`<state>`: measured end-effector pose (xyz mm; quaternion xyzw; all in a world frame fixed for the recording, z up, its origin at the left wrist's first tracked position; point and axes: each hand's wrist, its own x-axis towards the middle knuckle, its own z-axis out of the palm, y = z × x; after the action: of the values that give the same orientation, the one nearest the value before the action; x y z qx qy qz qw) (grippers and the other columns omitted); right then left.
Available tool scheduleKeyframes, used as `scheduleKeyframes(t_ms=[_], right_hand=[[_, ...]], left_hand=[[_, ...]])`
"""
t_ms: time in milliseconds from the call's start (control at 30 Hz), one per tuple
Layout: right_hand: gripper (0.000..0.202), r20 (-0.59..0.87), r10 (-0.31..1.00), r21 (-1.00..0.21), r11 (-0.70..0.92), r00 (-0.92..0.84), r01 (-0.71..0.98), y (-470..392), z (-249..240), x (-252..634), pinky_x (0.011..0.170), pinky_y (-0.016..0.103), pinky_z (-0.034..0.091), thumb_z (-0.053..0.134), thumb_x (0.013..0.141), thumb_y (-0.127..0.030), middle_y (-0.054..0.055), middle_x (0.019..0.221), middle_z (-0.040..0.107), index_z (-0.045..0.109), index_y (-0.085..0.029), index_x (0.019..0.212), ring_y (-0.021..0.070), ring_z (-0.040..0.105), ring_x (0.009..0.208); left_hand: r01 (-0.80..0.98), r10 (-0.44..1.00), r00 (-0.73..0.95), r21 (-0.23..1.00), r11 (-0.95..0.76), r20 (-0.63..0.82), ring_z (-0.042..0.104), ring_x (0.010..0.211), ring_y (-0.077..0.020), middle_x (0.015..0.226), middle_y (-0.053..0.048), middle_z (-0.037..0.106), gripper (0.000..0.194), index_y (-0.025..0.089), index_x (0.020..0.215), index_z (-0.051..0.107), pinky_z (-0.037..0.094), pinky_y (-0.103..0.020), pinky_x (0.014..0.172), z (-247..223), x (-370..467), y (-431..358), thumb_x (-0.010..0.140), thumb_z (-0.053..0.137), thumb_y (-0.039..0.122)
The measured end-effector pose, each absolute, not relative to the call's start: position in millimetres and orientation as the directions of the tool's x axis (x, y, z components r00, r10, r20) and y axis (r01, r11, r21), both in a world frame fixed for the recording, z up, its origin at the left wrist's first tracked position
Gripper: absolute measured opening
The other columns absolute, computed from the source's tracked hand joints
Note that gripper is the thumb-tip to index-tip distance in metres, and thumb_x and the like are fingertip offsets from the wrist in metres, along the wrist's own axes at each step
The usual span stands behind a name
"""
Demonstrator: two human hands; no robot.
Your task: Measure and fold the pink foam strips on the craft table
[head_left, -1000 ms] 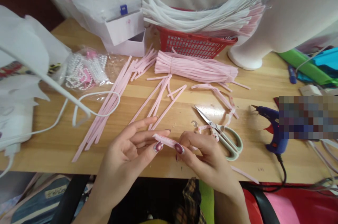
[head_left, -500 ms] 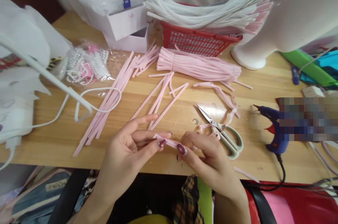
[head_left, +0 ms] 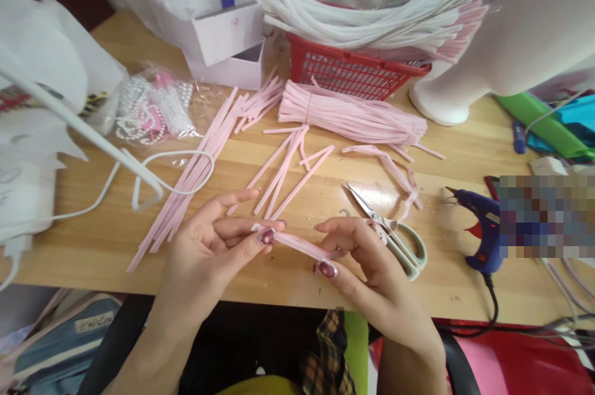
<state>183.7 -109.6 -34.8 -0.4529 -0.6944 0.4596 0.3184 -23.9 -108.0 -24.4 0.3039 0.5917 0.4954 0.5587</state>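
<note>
The left hand (head_left: pixel 211 246) and the right hand (head_left: pixel 367 274) are in the lower middle of the frame, above the front edge of the wooden table (head_left: pixel 93 246). Together they hold one short pink strip (head_left: pixel 297 245) stretched between them. The left hand pinches one end of the strip between thumb and fingers, and the right hand pinches the other end in the same way. The other fingers of both hands are spread loosely.

Just to the right of the right hand lie scissors (head_left: pixel 390 230) with pale green handles, their blades open a little. Further right, near the frame edge, a blue glue gun (head_left: pixel 481 230) rests on the table with its black cord going down.

Above the hands, in the middle of the frame, loose pink strips (head_left: pixel 283 168) are scattered, and behind them lies a tied bundle of pink strips (head_left: pixel 348 116). A red basket (head_left: pixel 353 72) with long white strips (head_left: pixel 372 17) stands at the upper middle. In the upper left there are a clear bag of pearl beads (head_left: pixel 153 110) and a white box (head_left: pixel 223 41).
</note>
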Motion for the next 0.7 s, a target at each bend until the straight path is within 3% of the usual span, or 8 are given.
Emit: scheduleKeyframes(t_ms=[200, 400, 567, 700], right_hand=[[0.034, -0.039, 0.893, -0.876, 0.185, -0.448, 0.446, -105, -28, 180, 0.064, 0.025, 0.051, 0.068, 0.091, -0.026, -0.001, 0.08, 0.067, 0.055, -0.022, 0.123, 0.0146, 0.064, 0.071], [0.016, -0.073, 0.886, -0.957, 0.067, -0.457, 0.283, -102, -33, 182, 0.063, 0.024, 0.055, 0.047, 0.101, -0.021, 0.003, 0.079, 0.07, 0.06, -0.017, 0.11, 0.0126, 0.066, 0.068], [0.02, -0.189, 0.869, -0.973, -0.101, -0.458, 0.209, -102, -40, 184, 0.06, 0.024, 0.056, 0.048, 0.102, -0.029, 0.006, 0.084, 0.072, 0.06, -0.014, 0.111, 0.012, 0.068, 0.064], [0.02, -0.208, 0.857, -0.968, -0.111, -0.472, 0.226, -102, -40, 187, 0.053, 0.021, 0.049, 0.05, 0.101, -0.028, 0.004, 0.083, 0.073, 0.058, -0.016, 0.115, 0.0086, 0.061, 0.054]], left_hand=[[-0.173, 0.916, -0.214, 0.936, 0.308, -0.34, 0.078, 0.078, -0.0219, 0.075, -0.004, 0.08, 0.058, 0.018, 0.117, 0.062, 0.063, -0.024, 0.068, -28, -34, -103, 0.066, 0.088, 0.03], [-0.199, 0.904, -0.185, 0.916, 0.349, -0.385, 0.077, 0.078, -0.0229, 0.07, -0.004, 0.079, 0.069, 0.015, 0.119, 0.06, 0.062, -0.024, 0.066, -27, -34, -97, 0.06, 0.091, 0.03], [-0.227, 0.898, -0.178, 0.905, 0.36, -0.402, 0.076, 0.075, -0.0199, 0.068, -0.002, 0.078, 0.067, 0.015, 0.117, 0.059, 0.06, -0.022, 0.066, -30, -33, -95, 0.059, 0.09, 0.025], [-0.224, 0.897, -0.177, 0.904, 0.364, -0.405, 0.075, 0.069, -0.0183, 0.067, -0.001, 0.078, 0.067, 0.016, 0.115, 0.06, 0.06, -0.022, 0.065, -30, -34, -95, 0.055, 0.09, 0.019]])
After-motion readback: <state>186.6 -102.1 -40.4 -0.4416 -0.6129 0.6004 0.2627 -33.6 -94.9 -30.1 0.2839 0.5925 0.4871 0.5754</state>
